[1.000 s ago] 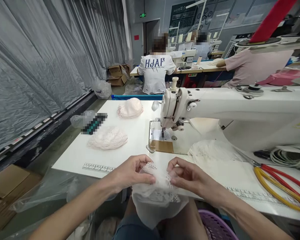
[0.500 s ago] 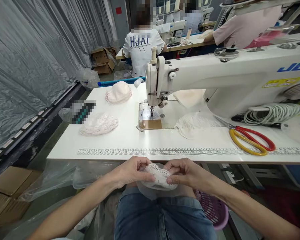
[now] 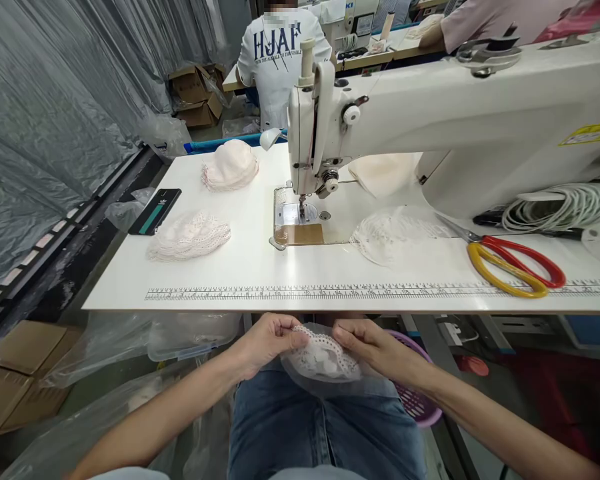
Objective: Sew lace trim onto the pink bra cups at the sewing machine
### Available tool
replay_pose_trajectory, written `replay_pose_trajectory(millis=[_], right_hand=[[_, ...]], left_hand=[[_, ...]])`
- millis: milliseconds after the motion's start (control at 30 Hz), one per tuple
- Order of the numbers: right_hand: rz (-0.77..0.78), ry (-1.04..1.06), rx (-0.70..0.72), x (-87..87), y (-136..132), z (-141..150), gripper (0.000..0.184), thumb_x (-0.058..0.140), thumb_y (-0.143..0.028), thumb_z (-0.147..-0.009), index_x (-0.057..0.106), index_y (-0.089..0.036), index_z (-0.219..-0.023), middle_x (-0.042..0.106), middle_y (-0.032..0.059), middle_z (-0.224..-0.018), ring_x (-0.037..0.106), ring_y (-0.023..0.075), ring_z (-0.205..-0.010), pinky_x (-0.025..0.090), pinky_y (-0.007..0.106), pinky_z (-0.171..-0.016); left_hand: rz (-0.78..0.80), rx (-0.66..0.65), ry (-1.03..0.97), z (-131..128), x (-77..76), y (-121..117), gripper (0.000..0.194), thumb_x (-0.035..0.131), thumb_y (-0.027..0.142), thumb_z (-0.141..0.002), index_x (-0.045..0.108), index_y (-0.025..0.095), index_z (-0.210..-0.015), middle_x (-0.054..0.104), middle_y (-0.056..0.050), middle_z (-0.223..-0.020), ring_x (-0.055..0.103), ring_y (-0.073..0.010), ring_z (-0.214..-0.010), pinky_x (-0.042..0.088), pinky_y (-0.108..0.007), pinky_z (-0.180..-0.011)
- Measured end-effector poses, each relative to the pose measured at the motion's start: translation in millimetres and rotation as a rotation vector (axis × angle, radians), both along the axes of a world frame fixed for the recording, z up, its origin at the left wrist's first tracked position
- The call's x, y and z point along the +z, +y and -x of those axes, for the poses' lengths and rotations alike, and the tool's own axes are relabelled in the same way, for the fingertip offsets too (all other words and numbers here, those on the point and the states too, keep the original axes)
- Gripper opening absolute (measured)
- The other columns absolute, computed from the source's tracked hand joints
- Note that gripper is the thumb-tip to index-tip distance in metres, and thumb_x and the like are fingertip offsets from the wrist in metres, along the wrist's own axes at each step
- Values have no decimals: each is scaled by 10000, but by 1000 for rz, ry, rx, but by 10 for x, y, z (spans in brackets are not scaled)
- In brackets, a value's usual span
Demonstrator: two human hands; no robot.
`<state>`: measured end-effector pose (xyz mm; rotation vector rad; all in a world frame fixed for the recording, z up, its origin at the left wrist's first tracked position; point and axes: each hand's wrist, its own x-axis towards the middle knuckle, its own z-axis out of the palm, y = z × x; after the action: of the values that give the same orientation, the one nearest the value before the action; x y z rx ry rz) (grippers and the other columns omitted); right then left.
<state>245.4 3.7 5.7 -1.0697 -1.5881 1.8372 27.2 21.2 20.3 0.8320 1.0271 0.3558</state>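
Observation:
A white lace piece point(image 3: 325, 357) with a scalloped, holed edge and sheer fabric hangs over my lap, just in front of the table edge. My left hand point(image 3: 275, 340) pinches its upper left edge between thumb and fingers. On the upper right edge, my right hand point(image 3: 363, 340) is closed on the same lace, fingers partly hidden. Beyond them stands a white sewing machine point(image 3: 310, 133), its needle over the metal plate. A loose white lace piece point(image 3: 390, 235) lies right of the plate. To the left rest a lace stack point(image 3: 190, 237) and a pale pink cup-shaped stack point(image 3: 231, 165).
Scissors point(image 3: 515, 263) with red and yellow handles lie on the right of the table point(image 3: 250, 267), near a coiled cable point(image 3: 560, 207). A phone point(image 3: 156, 212) sits at the left edge. Below are a purple basket point(image 3: 420, 400) and cardboard box point(image 3: 25, 373). A co-worker point(image 3: 280, 60) sits ahead.
My view has tilted down. The lace has come from the table edge to over my lap, and its scalloped edge is now spread between my hands. Both hands keep hold.

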Motion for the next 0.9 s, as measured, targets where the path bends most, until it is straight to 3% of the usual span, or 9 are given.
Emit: replay_pose_trajectory(millis=[200, 367, 533, 633, 900], right_hand=[[77, 14, -31, -74, -57, 65, 365, 725, -462, -692, 545, -155, -770, 501, -19, -695, 425, 113, -638, 330, 222, -572], [137, -16, -77, -78, -64, 95, 361, 651, -497, -755, 566, -153, -688, 464, -28, -603, 370, 90, -552, 279, 212, -496], [203, 20, 12, -78, -51, 143, 352, 667, -503, -739, 592, -161, -698, 490, -24, -597, 402, 97, -547, 294, 217, -503], [260, 61, 39, -84, -37, 134, 324, 683, -472, -739, 611, -157, -718, 502, -26, -607, 409, 92, -556, 308, 216, -521], [390, 70, 79, -122, -66, -61, 302, 730, -429, -702, 651, -145, -769, 546, -14, -665, 458, 103, -618, 353, 224, -574]], left_hand=[[7, 116, -1, 11, -80, -39, 431, 766, 481, -600, 664, 85, -735, 626, -28, -642, 513, -99, -574, 386, -215, -590], [8, 72, -5, 87, -49, -36, 420, 744, 476, -638, 687, 86, -783, 648, -40, -686, 540, -110, -640, 404, -224, -657], [77, -21, 30, 71, -85, -21, 424, 841, 375, -498, 704, 111, -801, 657, -22, -668, 544, -109, -611, 411, -236, -653], [59, -12, 71, 24, -114, -25, 357, 839, 371, -489, 709, 108, -693, 645, -19, -624, 534, -110, -589, 404, -238, -627], [127, 17, -25, 67, -138, -27, 312, 849, 316, -489, 678, 118, -661, 628, 10, -610, 525, -91, -600, 400, -218, -644]])
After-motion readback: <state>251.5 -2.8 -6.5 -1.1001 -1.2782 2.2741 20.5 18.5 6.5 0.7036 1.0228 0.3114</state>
